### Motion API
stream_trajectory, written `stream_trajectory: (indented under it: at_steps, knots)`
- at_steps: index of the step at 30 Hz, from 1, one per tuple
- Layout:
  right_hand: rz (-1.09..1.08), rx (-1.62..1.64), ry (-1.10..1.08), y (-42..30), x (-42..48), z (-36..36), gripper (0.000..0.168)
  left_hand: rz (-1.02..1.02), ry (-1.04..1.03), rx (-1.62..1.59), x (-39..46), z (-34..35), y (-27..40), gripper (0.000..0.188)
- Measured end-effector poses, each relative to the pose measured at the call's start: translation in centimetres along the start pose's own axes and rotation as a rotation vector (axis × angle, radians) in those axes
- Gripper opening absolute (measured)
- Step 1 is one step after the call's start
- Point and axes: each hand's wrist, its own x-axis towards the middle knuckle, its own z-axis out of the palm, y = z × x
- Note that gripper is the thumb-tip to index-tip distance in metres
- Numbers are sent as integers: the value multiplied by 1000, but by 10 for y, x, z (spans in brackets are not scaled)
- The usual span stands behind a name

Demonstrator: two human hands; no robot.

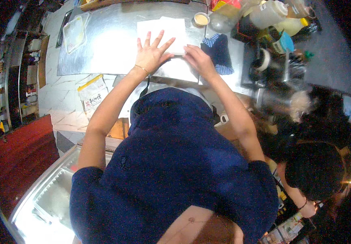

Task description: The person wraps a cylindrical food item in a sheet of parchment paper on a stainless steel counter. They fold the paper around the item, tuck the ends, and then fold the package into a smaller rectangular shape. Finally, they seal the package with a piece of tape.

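White paper sheets (175, 27) lie a little out of line with each other on a steel worktable (114, 65). My left hand (151, 53) rests flat on the paper, fingers spread wide, with a thin bracelet at the wrist. At the paper's lower right corner, my right hand (197, 58) has its fingertips and thumb bent together on the edge. Just right of that hand is a dark folded cloth with blue-and-white striped parts (221, 55). A small cup of pale tan contents (201, 19) stands beyond the paper's upper right.
Squeeze bottles (268, 13) and containers crowd the back right. A clear plastic lid or tray (74, 33) lies at the table's left. Below left stands a glass-topped freezer (53, 195). Another person (314, 170) is close at lower right. A printed bag (93, 94) is below the table's edge.
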Motion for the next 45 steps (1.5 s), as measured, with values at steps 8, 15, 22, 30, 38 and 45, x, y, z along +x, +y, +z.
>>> stream_trajectory:
  at_steps: [8,15,22,30,38,45]
  knots:
    - [-81,-64,75,4,0,5,29,7,-11,48,3,5,0,58]
    - [-102,-101,129,-2,0,3,28,41,44,42,2,4,-1,59]
    - [-116,-132,159,-1,0,6,26,172,90,-35,11,3,-2,63]
    - [-155,-166,239,1,2,11,23,321,174,13,19,2,-12,58]
    - [-162,-244,269,2,2,12,20,409,174,60,22,-3,-8,52]
    - [-191,-275,243,1,5,6,20,517,185,96,33,-4,-17,50]
